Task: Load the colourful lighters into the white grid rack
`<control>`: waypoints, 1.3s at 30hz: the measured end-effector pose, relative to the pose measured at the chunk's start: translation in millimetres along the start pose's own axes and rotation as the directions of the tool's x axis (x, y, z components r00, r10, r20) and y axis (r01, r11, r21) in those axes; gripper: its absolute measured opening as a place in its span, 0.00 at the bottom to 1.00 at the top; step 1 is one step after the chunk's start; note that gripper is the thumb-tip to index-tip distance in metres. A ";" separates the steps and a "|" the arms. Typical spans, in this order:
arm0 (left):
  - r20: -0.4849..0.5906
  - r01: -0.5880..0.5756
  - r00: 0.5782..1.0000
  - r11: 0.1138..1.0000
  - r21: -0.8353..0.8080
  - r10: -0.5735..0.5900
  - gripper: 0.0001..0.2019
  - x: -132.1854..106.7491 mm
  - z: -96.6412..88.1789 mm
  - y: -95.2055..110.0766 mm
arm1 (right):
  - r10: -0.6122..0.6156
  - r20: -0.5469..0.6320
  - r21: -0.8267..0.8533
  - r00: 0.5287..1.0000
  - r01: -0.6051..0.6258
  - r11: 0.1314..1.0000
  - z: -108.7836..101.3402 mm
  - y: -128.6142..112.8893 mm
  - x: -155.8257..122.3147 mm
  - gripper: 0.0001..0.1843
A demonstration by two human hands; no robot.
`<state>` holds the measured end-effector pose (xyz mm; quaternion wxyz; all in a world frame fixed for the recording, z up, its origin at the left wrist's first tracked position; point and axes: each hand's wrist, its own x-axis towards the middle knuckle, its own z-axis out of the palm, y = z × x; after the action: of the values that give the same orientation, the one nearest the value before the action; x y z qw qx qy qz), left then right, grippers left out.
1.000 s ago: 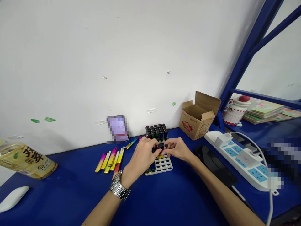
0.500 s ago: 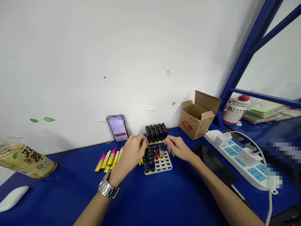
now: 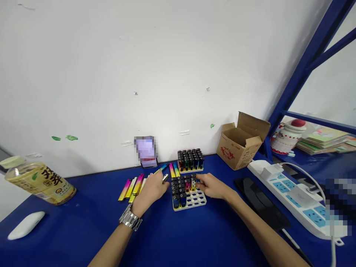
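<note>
Far left on the blue table (image 3: 83, 237), a plastic bottle (image 3: 40, 182) with a yellow label lies on its side, a white computer mouse (image 3: 26, 225) just in front of it. Moving right, a row of pink-and-gold lighters (image 3: 130, 189) lies flat, near a pixelated phone (image 3: 146, 152) propped against the wall. And here's the left hand (image 3: 150, 191), a steel wristwatch (image 3: 130, 218) on its wrist, closed around a slim lighter (image 3: 165, 178) with its silver head showing! Right beside it, dark-capped lighters (image 3: 179, 187) stand upright in the back rows of a white plastic tray (image 3: 194, 203), its front holes open. Behind them, a packed block of lighters (image 3: 190, 160) stands by the wall. The right hand (image 3: 211, 186) is half open, fingertips (image 3: 198, 177) touching the tray's lighters. Further right, a cardboard box (image 3: 241, 142), a flat black case (image 3: 258, 202) and a white power strip (image 3: 289, 194).
</note>
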<state>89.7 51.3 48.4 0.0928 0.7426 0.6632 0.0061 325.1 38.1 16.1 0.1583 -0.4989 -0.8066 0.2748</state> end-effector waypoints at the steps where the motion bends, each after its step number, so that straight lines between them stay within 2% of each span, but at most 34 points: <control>1: -0.024 0.010 1.000 1.000 0.002 -0.010 0.10 1.0 -2.4 -3.2 | -0.007 0.003 0.011 1.000 0.007 1.000 1.7 -3.5 0.6 0.06; 5: -0.140 0.020 0.990 0.997 0.070 -0.010 0.14 11.2 -5.5 -11.8 | -0.022 0.024 0.111 0.999 0.019 0.994 8.7 -20.1 0.9 0.10; 8: -0.130 -0.029 0.991 0.995 0.099 0.042 0.12 24.1 -1.8 -13.4 | -0.023 0.048 0.211 0.999 0.013 0.977 11.9 -26.0 -0.3 0.13; 11: -0.116 -0.051 0.991 0.996 0.070 0.059 0.09 33.8 -2.7 -13.5 | -0.006 0.033 0.324 0.999 -0.005 0.946 13.8 -23.4 0.2 0.12; 14: -0.127 -0.070 0.989 0.997 0.015 0.071 0.10 31.9 -15.7 -12.8 | -0.002 -0.131 0.387 0.991 0.053 0.920 14.8 -20.7 2.4 0.11; 17: -0.148 -0.158 0.979 0.982 -0.101 0.143 0.16 14.8 -34.8 -5.8 | -0.027 -0.351 0.409 0.936 0.180 0.895 14.6 -25.8 3.9 0.17; 19: -0.197 -0.325 0.943 0.879 -0.348 0.270 0.16 -1.8 -44.1 5.2 | -0.051 -0.441 0.445 0.896 0.268 0.855 15.3 -32.9 4.6 0.19; 21: -0.186 -0.416 0.909 0.781 -0.466 0.373 0.15 -17.6 -47.5 19.8 | -0.057 -0.486 0.528 0.872 0.345 0.776 18.2 -40.2 5.8 0.21; 25: -0.169 -0.451 0.886 0.713 -0.537 0.433 0.14 -35.3 -42.3 43.4 | 0.075 -0.503 0.750 0.861 0.391 0.534 28.2 -46.0 11.2 0.18; 27: -0.209 -0.465 0.880 0.683 -0.563 0.427 0.14 -36.6 -39.7 45.6 | 0.160 -0.546 0.775 0.822 0.424 0.468 30.8 -43.3 13.7 0.14; 29: -0.241 -0.452 0.889 0.659 -0.601 0.390 0.16 -34.9 -38.7 41.7 | 0.214 -0.602 0.757 0.770 0.464 0.461 29.9 -38.5 14.7 0.12; 31: -0.238 -0.418 0.904 0.620 -0.664 0.355 0.17 -31.8 -38.2 35.1 | 0.242 -0.615 0.750 0.751 0.463 0.472 26.9 -33.3 14.5 0.13; 34: -0.223 -0.376 0.908 0.455 -0.807 0.354 0.18 -26.9 -35.8 28.3 | 0.286 -0.545 0.799 0.788 0.384 0.463 24.5 -26.3 13.8 0.17; 36: -0.253 -0.364 0.907 0.326 -0.872 0.337 0.18 -24.5 -32.6 28.1 | 0.315 -0.496 0.825 0.809 0.326 0.463 26.2 -21.6 14.1 0.20; 39: -0.250 -0.300 0.939 0.206 -0.932 0.235 0.20 -22.7 -28.0 31.2 | 0.331 -0.486 0.795 0.809 0.252 0.552 31.7 -13.8 15.0 0.25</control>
<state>114.0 29.3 83.1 0.5035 0.6341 0.3854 0.4425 291.6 37.6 -1.2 0.6084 -0.4410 -0.4749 0.4581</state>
